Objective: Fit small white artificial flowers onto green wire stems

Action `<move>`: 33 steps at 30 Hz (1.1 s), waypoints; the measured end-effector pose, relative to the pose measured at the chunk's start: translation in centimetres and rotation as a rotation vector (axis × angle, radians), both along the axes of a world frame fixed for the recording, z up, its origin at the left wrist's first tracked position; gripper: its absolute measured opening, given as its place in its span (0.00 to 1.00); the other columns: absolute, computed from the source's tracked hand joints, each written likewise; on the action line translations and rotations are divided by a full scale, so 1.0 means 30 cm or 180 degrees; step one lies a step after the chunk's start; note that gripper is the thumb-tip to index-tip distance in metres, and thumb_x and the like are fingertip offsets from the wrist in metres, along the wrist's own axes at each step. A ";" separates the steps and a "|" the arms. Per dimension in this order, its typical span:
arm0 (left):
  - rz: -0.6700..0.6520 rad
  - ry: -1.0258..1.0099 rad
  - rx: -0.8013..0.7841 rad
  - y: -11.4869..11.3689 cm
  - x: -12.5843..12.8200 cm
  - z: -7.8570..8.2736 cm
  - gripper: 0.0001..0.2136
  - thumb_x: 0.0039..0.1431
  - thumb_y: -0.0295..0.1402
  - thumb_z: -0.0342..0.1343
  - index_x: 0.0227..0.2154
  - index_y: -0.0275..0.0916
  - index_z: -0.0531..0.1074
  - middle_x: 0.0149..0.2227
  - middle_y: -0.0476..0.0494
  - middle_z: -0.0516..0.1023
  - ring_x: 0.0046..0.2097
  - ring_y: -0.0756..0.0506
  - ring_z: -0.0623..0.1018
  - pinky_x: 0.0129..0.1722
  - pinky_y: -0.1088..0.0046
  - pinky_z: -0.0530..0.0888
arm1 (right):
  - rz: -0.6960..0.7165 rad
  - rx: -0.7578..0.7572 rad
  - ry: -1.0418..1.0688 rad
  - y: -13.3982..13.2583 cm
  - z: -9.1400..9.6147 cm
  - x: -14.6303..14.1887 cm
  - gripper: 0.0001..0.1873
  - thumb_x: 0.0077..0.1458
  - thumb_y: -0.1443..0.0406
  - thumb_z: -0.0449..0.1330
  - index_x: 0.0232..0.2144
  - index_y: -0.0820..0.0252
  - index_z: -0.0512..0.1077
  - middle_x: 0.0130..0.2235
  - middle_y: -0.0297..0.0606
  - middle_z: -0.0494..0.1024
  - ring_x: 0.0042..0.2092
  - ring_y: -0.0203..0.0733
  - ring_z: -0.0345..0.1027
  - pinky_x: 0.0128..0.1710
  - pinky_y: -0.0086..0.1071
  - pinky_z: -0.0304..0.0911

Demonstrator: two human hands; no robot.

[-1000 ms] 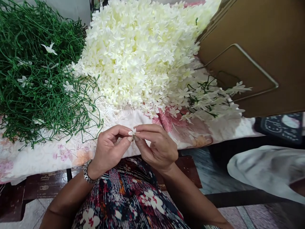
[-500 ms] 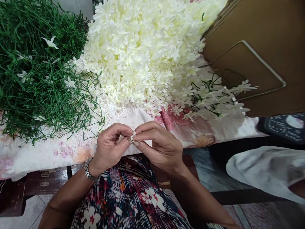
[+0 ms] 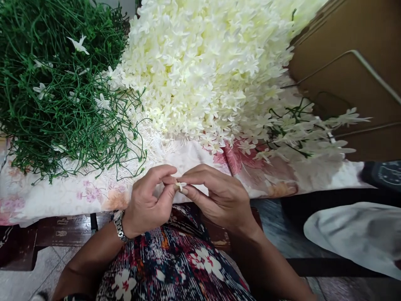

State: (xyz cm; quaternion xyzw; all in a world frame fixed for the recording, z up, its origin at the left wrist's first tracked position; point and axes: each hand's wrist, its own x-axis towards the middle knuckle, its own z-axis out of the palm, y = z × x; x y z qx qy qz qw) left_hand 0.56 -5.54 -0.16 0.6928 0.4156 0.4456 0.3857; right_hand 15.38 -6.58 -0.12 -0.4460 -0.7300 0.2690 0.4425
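My left hand (image 3: 148, 200) and my right hand (image 3: 216, 196) meet fingertip to fingertip above my lap, both pinched on one small white artificial flower (image 3: 180, 184). A metal watch (image 3: 120, 225) sits on my left wrist. Just beyond my hands, on a floral cloth (image 3: 94, 196), lies a large heap of loose cream-white flowers (image 3: 213, 62). To its left is a tangled pile of bare green stems (image 3: 59, 96) with a few flowers stuck on. To the right of the heap lie stems with flowers fitted on them (image 3: 300, 129).
A brown cardboard box (image 3: 354, 33) with a wire frame against it stands at the back right. A pale bundle of cloth (image 3: 354, 234) lies on the floor at the right. My patterned dress (image 3: 175, 267) fills the bottom centre, and a dark wooden edge (image 3: 59, 238) runs under the cloth.
My hands stayed together on the small flower, turning it slightly between the fingertips. The view shifted a little, so the piles sit further right and lower.
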 end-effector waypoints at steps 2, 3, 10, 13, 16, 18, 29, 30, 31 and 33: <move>-0.0016 0.0343 0.0281 -0.002 -0.011 0.006 0.13 0.50 0.21 0.50 0.40 0.38 0.64 0.30 0.48 0.71 0.31 0.52 0.72 0.33 0.76 0.72 | 0.0042 0.0047 -0.0101 -0.005 -0.002 -0.005 0.10 0.47 0.75 0.56 0.34 0.61 0.67 0.29 0.35 0.70 0.32 0.32 0.64 0.29 0.26 0.62; -0.0074 0.0509 0.0411 0.000 -0.021 0.011 0.13 0.50 0.20 0.49 0.39 0.37 0.65 0.30 0.48 0.72 0.31 0.52 0.72 0.32 0.75 0.72 | 0.0057 0.0087 -0.0167 -0.007 -0.004 -0.007 0.10 0.47 0.75 0.55 0.34 0.61 0.67 0.29 0.36 0.70 0.32 0.32 0.64 0.29 0.27 0.62; 0.0528 0.1147 0.1185 0.027 -0.153 0.042 0.12 0.47 0.18 0.51 0.35 0.35 0.68 0.32 0.45 0.72 0.35 0.49 0.72 0.32 0.72 0.70 | -0.0353 0.0057 -0.0311 0.007 -0.037 0.012 0.07 0.46 0.74 0.56 0.29 0.60 0.65 0.26 0.33 0.68 0.29 0.31 0.63 0.27 0.26 0.59; 0.0493 0.2038 0.1106 0.031 -0.177 0.031 0.07 0.49 0.22 0.51 0.32 0.35 0.69 0.29 0.45 0.71 0.33 0.48 0.70 0.33 0.69 0.68 | -0.0402 -0.0046 -0.0316 0.015 -0.054 0.015 0.05 0.47 0.73 0.56 0.27 0.60 0.65 0.25 0.33 0.68 0.29 0.32 0.62 0.27 0.27 0.58; 0.0531 0.2740 0.1167 0.029 -0.169 0.012 0.04 0.51 0.26 0.50 0.30 0.34 0.68 0.28 0.43 0.71 0.33 0.46 0.69 0.33 0.67 0.65 | -0.0359 -0.0101 -0.0318 0.018 -0.065 0.011 0.05 0.47 0.73 0.56 0.27 0.60 0.65 0.25 0.33 0.68 0.29 0.32 0.62 0.27 0.27 0.58; 0.0549 0.3084 0.1144 0.028 -0.161 -0.002 0.04 0.51 0.28 0.50 0.28 0.34 0.68 0.28 0.42 0.70 0.33 0.45 0.68 0.32 0.66 0.63 | -0.0348 -0.0143 -0.0330 0.018 -0.072 0.010 0.05 0.47 0.74 0.56 0.28 0.60 0.65 0.25 0.33 0.68 0.28 0.31 0.62 0.27 0.26 0.58; 0.0739 0.1141 0.0945 0.002 -0.180 0.056 0.09 0.46 0.21 0.54 0.31 0.38 0.69 0.30 0.46 0.70 0.33 0.48 0.69 0.34 0.67 0.66 | -0.0332 -0.0172 -0.0333 0.025 -0.106 0.012 0.06 0.47 0.73 0.56 0.29 0.60 0.65 0.26 0.33 0.69 0.28 0.31 0.62 0.26 0.26 0.57; 0.0628 0.0803 0.0830 -0.003 -0.181 0.073 0.09 0.46 0.21 0.54 0.31 0.38 0.70 0.30 0.46 0.70 0.33 0.48 0.69 0.34 0.67 0.67 | -0.0327 -0.0180 -0.0311 0.025 -0.108 0.012 0.06 0.47 0.74 0.56 0.28 0.60 0.66 0.26 0.33 0.69 0.28 0.31 0.62 0.26 0.26 0.57; 0.0509 0.0438 0.0666 -0.005 -0.180 0.087 0.09 0.46 0.21 0.54 0.31 0.38 0.71 0.30 0.46 0.70 0.33 0.48 0.69 0.33 0.67 0.67 | -0.0322 -0.0191 -0.0271 0.025 -0.108 0.012 0.06 0.47 0.74 0.56 0.28 0.60 0.66 0.26 0.33 0.68 0.28 0.31 0.62 0.26 0.26 0.57; 0.0364 -0.0340 0.0272 -0.003 -0.173 0.097 0.07 0.48 0.23 0.53 0.31 0.38 0.71 0.28 0.47 0.70 0.32 0.49 0.70 0.32 0.69 0.68 | -0.0304 -0.0230 -0.0114 0.023 -0.106 0.014 0.07 0.47 0.74 0.56 0.29 0.59 0.66 0.26 0.33 0.68 0.28 0.31 0.62 0.26 0.27 0.57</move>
